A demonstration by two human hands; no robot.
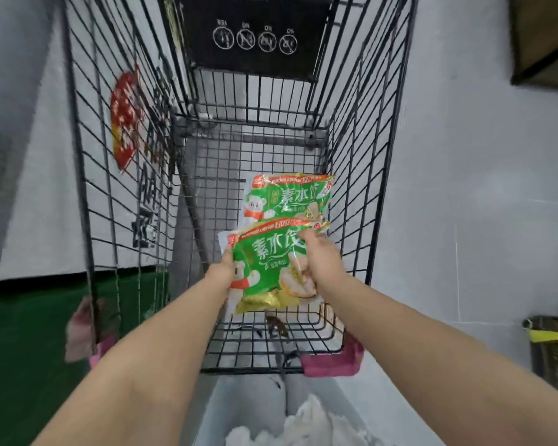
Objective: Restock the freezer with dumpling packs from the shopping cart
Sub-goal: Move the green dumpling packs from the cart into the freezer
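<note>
Green plastic dumpling pack (268, 265): our left hand (221, 268) and right hand (319, 257) each pinch a side, so it should leave the black wire cart (351, 188) level, not sagging.

A black wire shopping cart (355, 175) stands on a pale grey floor (464, 204). On its mesh bottom, toward the far right, one green dumpling pack (287, 197) lies flat, print up. A second dumpling pack (268, 268) overlaps its near edge; whether it rests on the mesh cannot be told. A small brown scrap (276, 325) lies by the near end.
</note>
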